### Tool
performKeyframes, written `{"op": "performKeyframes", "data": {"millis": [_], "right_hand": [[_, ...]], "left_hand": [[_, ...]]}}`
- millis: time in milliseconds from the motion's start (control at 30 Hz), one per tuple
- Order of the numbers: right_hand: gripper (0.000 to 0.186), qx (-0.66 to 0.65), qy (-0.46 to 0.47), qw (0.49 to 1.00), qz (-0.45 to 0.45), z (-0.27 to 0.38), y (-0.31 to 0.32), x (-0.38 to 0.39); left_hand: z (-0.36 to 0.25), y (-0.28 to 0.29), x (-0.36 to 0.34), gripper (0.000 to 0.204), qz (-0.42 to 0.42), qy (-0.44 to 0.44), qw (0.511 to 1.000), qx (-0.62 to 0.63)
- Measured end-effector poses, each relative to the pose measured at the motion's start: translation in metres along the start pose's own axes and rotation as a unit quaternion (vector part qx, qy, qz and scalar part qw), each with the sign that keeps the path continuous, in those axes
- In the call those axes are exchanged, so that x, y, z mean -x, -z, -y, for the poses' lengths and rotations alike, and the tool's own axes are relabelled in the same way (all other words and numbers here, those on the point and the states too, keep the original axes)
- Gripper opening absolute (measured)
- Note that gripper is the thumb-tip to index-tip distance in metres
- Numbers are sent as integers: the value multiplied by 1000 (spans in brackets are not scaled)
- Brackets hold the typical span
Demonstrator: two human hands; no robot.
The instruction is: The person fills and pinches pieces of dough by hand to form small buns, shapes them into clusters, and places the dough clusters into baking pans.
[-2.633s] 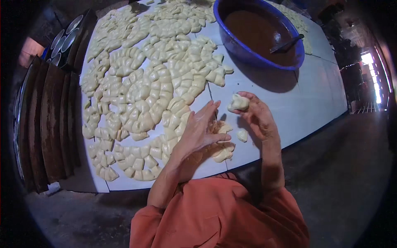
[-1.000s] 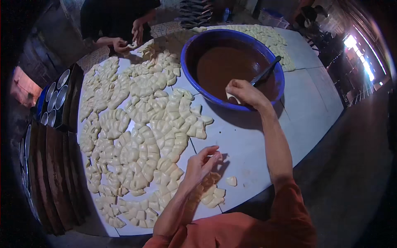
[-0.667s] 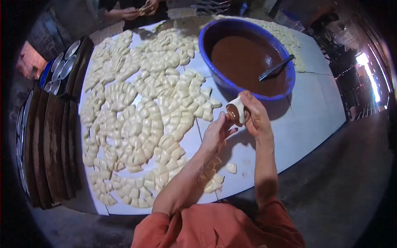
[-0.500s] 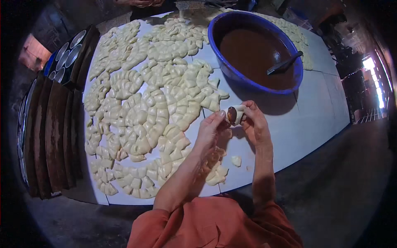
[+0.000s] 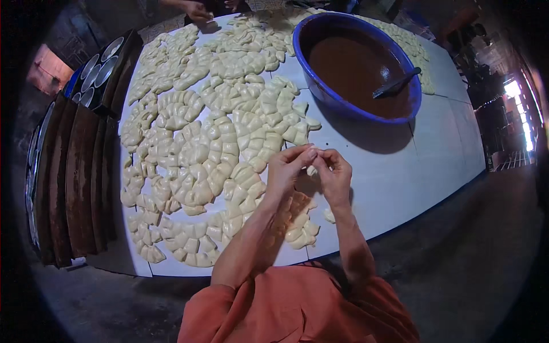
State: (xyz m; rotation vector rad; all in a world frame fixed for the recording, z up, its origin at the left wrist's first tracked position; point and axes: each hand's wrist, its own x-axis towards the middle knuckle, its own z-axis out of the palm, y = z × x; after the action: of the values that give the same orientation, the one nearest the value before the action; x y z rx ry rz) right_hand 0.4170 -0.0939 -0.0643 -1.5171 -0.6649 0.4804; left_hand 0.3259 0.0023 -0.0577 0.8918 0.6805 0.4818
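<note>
My left hand (image 5: 286,168) and my right hand (image 5: 334,176) meet near the middle of the work surface, their fingertips pinched on a small pale dough piece (image 5: 312,170) that is mostly hidden by the fingers; no brown filling shows on it. Pale glossy pieces of dough (image 5: 200,143) lie in wide joined patches over the left and middle of the white tiled table (image 5: 400,183). A small loose piece (image 5: 329,215) lies beside my right wrist. A blue basin (image 5: 311,74) of brown paste, with a dark utensil (image 5: 394,86) in it, stands beyond my hands at the right.
Dark stacked trays (image 5: 80,183) and a rack of round metal tins (image 5: 103,73) stand along the table's left side. Another person's hands (image 5: 197,12) are at the far edge. More dough (image 5: 417,57) lies behind the basin. Dark floor (image 5: 469,246) runs along the near right.
My right hand was over the basin, then came back with brown paste on the dough. Now both hands are closed together on the piece, and the brown is hidden.
</note>
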Motion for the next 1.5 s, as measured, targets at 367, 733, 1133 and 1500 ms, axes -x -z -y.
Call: {"op": "performKeyframes", "data": {"millis": [367, 733, 1133, 1500], "right_hand": [[27, -26, 145, 986, 81, -8, 25, -2], [18, 179, 92, 978, -48, -16, 16, -5], [21, 156, -40, 982, 100, -36, 59, -8], [22, 446, 109, 818, 348, 4, 37, 32]], "left_hand": [[-14, 1, 16, 32, 68, -62, 994, -55], [8, 5, 6, 27, 99, -97, 973, -184], [14, 10, -6, 39, -20, -68, 949, -307], [16, 64, 63, 26, 74, -200, 792, -572]]}}
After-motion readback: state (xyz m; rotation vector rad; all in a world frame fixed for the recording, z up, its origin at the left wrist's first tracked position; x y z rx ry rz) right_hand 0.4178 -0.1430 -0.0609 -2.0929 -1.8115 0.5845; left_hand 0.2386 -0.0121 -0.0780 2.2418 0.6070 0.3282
